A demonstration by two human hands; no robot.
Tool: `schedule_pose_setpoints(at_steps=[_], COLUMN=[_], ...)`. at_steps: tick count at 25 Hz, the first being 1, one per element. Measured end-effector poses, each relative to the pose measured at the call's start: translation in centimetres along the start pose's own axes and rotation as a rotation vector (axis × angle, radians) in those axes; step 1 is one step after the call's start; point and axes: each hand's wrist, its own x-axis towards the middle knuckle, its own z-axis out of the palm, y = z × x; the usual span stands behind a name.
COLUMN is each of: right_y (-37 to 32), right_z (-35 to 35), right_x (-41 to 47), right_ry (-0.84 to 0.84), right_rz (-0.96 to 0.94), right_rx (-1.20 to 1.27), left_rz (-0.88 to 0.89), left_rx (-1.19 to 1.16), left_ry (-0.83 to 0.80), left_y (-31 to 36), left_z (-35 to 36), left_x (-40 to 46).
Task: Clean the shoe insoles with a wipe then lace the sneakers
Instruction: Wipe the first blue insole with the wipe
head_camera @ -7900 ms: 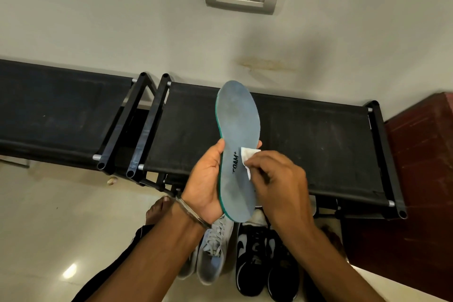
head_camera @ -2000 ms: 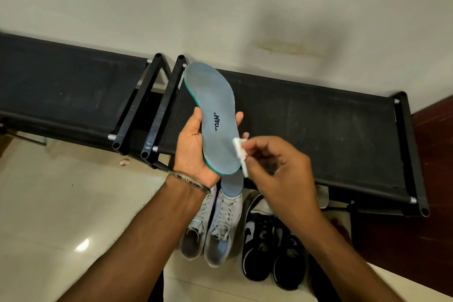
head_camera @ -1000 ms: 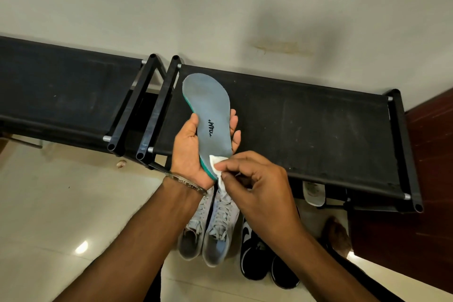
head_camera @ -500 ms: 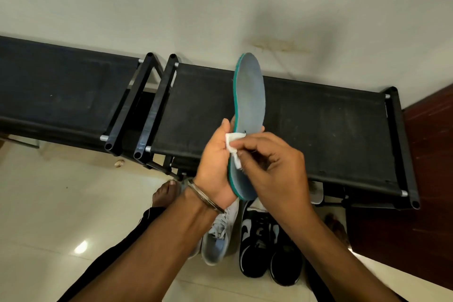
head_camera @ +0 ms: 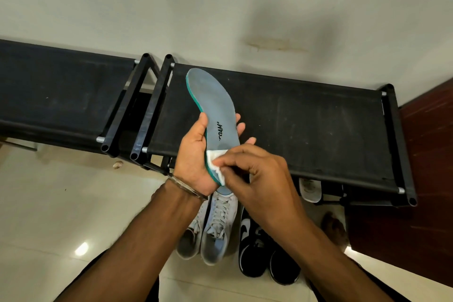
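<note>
Right-hand fingers (head_camera: 241,163) pinch the wipe (head_camera: 215,163) against the insole (head_camera: 215,110); left hand (head_camera: 193,154) grips it. Wiping step; next, probably work upward.

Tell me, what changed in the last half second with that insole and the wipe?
The left hand turned the insole from edge-on to face-up, toe tipped left. The right hand slid the wipe down to the heel end. Both grips stayed; the grey sneakers and black sneakers stayed on the floor.

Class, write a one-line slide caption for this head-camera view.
Left hand grips a grey insole while the right hand pinches a white wipe against its heel.
</note>
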Motion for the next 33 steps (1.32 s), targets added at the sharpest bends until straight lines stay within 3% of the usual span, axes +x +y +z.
schedule_pose_setpoints(at_steps=[5, 7, 12, 17, 21, 25, 33], right_y=[2.5, 1.9, -0.3, 1.4, 0.3, 0.4, -0.6], right_z=[-1.2, -1.1, -0.3, -0.6, -0.1, -0.1, 0.5], right_x=[1.1, 0.9, -0.2, 0.9, 0.0, -0.1, -0.7], right_ry=[0.200, 0.161, -0.065, 0.119, -0.001, 0.034, 0.043], right_rz=[0.080, 0.108, -0.043, 0.025, -0.008, 0.063, -0.025], right_rx=[-0.191, -0.150, -0.038, -0.203, -0.021, -0.017, -0.034], left_rz=[-0.093, -0.089, -0.038, -0.095, -0.050, -0.035, -0.042], left_rx=[0.143, 0.148, 0.073, 0.133, 0.046, 0.023, -0.105], left_ry=[-0.071, -0.047, -0.030, -0.014, -0.019, -0.073, -0.130], left_y=[-2.0, -1.9, -0.1, -1.2, -0.1, 0.5, 0.6], left_z=[1.1, 0.9, -0.2, 0.6, 0.1, -0.3, -0.6], left_x=[-0.8, -0.6, -0.1, -0.4, -0.2, 0.0, 0.3])
